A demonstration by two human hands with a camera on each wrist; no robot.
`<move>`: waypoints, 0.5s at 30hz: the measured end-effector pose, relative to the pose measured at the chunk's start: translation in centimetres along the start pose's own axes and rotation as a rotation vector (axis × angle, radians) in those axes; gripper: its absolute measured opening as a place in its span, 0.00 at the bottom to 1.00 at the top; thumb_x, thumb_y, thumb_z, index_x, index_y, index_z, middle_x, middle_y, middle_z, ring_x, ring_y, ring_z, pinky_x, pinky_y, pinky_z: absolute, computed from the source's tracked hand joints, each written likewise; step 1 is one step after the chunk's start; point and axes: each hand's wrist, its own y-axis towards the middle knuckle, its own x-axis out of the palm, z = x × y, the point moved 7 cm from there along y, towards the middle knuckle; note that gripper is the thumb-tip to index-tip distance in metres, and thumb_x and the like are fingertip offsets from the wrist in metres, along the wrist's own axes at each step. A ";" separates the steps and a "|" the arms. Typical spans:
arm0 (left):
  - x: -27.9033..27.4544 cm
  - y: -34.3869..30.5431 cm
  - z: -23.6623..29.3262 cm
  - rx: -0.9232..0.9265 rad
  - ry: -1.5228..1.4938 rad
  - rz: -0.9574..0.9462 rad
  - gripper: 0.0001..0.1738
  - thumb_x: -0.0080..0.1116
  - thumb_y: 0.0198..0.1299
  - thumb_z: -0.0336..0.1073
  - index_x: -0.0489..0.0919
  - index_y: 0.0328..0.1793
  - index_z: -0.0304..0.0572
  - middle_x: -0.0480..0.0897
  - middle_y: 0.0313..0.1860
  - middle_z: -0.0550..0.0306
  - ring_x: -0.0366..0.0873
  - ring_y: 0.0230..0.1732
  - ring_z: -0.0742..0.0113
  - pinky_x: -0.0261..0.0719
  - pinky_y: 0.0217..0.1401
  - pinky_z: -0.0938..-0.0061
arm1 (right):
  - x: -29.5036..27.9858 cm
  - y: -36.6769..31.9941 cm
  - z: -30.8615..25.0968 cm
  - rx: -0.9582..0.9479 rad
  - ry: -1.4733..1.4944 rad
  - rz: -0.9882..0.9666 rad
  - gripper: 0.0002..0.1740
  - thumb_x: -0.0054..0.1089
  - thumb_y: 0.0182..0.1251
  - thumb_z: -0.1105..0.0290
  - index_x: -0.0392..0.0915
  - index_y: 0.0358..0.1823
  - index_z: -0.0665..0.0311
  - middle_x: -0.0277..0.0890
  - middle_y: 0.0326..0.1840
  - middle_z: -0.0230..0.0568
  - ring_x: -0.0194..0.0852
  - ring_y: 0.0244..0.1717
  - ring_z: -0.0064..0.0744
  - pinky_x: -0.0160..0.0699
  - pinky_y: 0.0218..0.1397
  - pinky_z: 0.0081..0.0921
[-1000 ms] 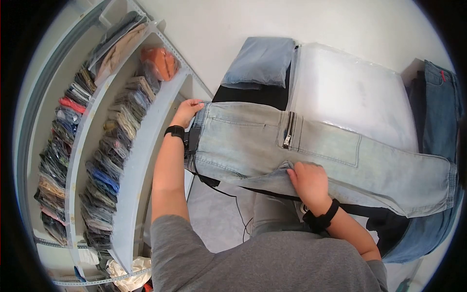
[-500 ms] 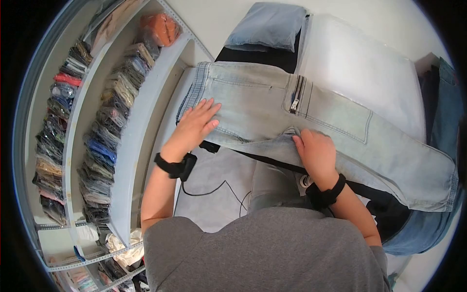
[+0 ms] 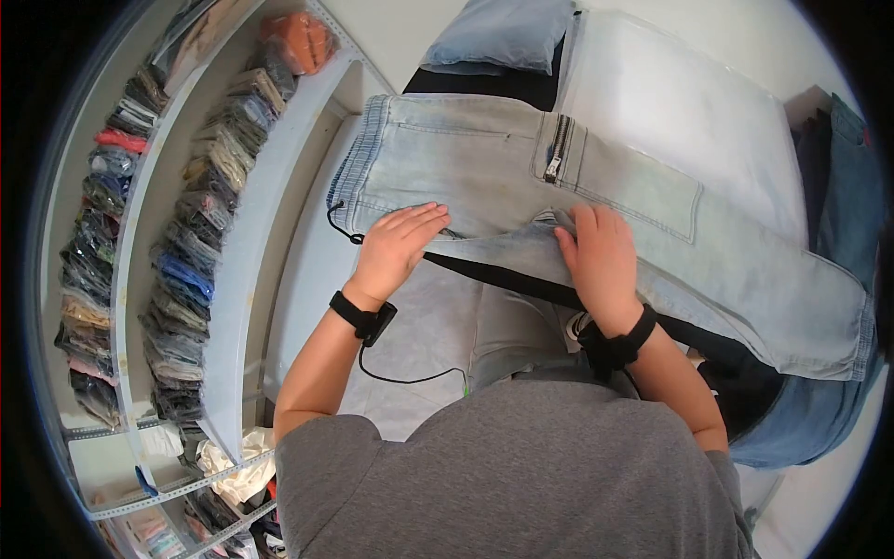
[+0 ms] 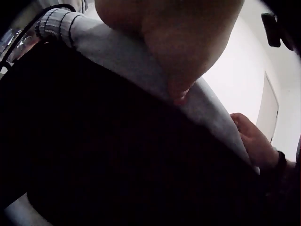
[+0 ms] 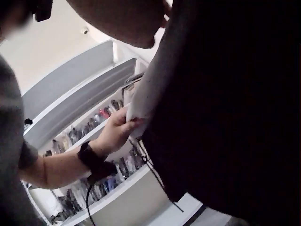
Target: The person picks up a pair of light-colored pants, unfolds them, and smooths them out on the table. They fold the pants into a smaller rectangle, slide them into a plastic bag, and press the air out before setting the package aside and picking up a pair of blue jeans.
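Light-wash jeans (image 3: 466, 158) lie sideways, elastic waistband (image 3: 358, 163) at left, with a black drawcord hanging from it and a metal zipper (image 3: 557, 154) near the middle. My left hand (image 3: 399, 252) is at the near edge beside the waistband, fingers extended over the denim; the right wrist view shows that hand (image 5: 113, 134) pinching the edge between thumb and fingers. Below the zipper my right hand (image 3: 603, 261) grips a bunched fold of the near edge. It also shows in the left wrist view, the hand (image 4: 254, 143) holding the same edge.
Behind the jeans are a folded blue garment in plastic (image 3: 503, 37) and a stack of clear bags (image 3: 680, 112). Darker blue jeans (image 3: 829, 424) hang at the right. Shelves (image 3: 228, 317) of bagged clothes stand at left. A black cable (image 3: 410, 380) hangs from my left wrist.
My left hand has left the waistband and come right along the near edge, changing from flat fingers to a pinch. In the head view the jeans sit higher; my right hand keeps its fold.
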 end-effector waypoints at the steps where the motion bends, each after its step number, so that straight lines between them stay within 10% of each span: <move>1: -0.1 0.1 -0.1 0.002 -0.003 0.002 0.25 0.58 0.48 0.27 0.78 0.56 0.47 0.79 0.58 0.60 0.74 0.61 0.63 0.72 0.62 0.66 | -1.4 -0.3 -0.9 -0.068 -0.011 0.154 0.15 0.63 0.56 0.63 0.74 0.43 0.59 0.75 0.47 0.43 0.73 0.50 0.41 0.69 0.53 0.40; 4: -0.6 0.6 -0.5 -0.028 -0.137 -0.017 0.29 0.55 0.40 0.20 0.78 0.54 0.44 0.80 0.56 0.58 0.75 0.60 0.61 0.73 0.60 0.67 | -1.3 -3.0 -4.5 -0.430 0.078 0.017 0.26 0.64 0.52 0.66 0.72 0.55 0.56 0.66 0.63 0.40 0.62 0.65 0.40 0.60 0.65 0.43; 15: -4.0 -2.3 -5.5 0.017 0.245 0.060 0.26 0.54 0.40 0.20 0.78 0.51 0.44 0.81 0.49 0.56 0.76 0.56 0.56 0.72 0.58 0.63 | 1.1 -1.9 -3.7 -0.464 -0.036 -0.218 0.32 0.54 0.56 0.76 0.66 0.65 0.48 0.60 0.71 0.33 0.57 0.71 0.38 0.58 0.69 0.49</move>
